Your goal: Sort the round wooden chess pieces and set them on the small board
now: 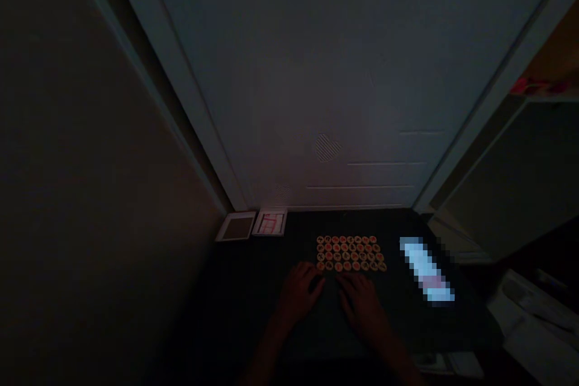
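Observation:
Several round Chinese chess pieces [348, 252], pale with red or dark markings, lie in four neat rows on the dark tabletop [235, 295]. My left hand [298, 291] rests at the lower left of the rows, its fingers curved and apart, the fingertips close to the corner piece [320, 266]. Whether they touch it is too dark to tell. Just below the front row is my right hand [360, 300], fingers stretched toward the left and thumb apart. I see nothing held in either hand.
A lit, pixelated screen-like shape [427, 270] lies to the right. At the back left are a white-bordered flat box [236, 227] and another with red lines [270, 223]. A white door [294, 84] stands behind the table. Pale objects [538, 319] are at the lower right.

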{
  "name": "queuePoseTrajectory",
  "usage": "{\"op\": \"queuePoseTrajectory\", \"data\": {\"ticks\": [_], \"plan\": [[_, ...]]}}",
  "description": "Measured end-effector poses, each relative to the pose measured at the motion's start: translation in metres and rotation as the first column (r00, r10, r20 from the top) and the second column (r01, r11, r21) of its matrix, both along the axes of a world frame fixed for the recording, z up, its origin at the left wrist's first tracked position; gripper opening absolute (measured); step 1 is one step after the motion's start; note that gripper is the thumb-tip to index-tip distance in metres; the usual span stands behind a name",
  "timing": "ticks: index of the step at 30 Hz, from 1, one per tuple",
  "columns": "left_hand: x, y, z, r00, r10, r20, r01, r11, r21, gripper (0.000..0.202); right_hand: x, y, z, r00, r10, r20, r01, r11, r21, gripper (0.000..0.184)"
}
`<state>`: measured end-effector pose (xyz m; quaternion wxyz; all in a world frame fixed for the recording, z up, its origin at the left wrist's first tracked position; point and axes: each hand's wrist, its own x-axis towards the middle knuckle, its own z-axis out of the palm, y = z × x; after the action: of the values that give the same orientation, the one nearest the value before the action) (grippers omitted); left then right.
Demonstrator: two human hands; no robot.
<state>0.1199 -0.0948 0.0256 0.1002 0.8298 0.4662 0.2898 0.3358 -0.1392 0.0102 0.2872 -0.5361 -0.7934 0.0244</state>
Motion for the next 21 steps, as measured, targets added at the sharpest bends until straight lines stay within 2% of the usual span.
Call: {"op": "queuePoseTrajectory", "data": {"ticks": [8, 15, 18, 21], "plan": [[0.000, 0.002, -0.006, 1.000, -0.003, 0.019, 0.003, 1.000, -0.004, 0.016, 0.004, 0.001, -0.008, 1.000, -0.025, 0.015, 0.026, 1.000, -0.009, 0.041], [0.001, 0.002, -0.002, 0.998, -0.001, 0.059, 0.002, 1.000, -0.016, 0.016, 0.005, 0.002, -0.010, 0.999, -0.003, -0.043, 0.004, 1.000, 0.010, 0.038], [-0.001, 0.002, -0.001, 0.994, 0.030, 0.105, -0.027, 0.999, -0.024, 0.015, 0.016, 0.000, -0.014, 0.992, -0.017, -0.121, 0.023, 0.998, 0.050, 0.035], [-0.002, 0.002, 0.001, 0.994, 0.041, 0.106, -0.039, 0.999, -0.024, 0.015, 0.043, -0.003, -0.022, 0.978, -0.111, -0.179, 0.133, 0.985, 0.114, 0.028]]}}
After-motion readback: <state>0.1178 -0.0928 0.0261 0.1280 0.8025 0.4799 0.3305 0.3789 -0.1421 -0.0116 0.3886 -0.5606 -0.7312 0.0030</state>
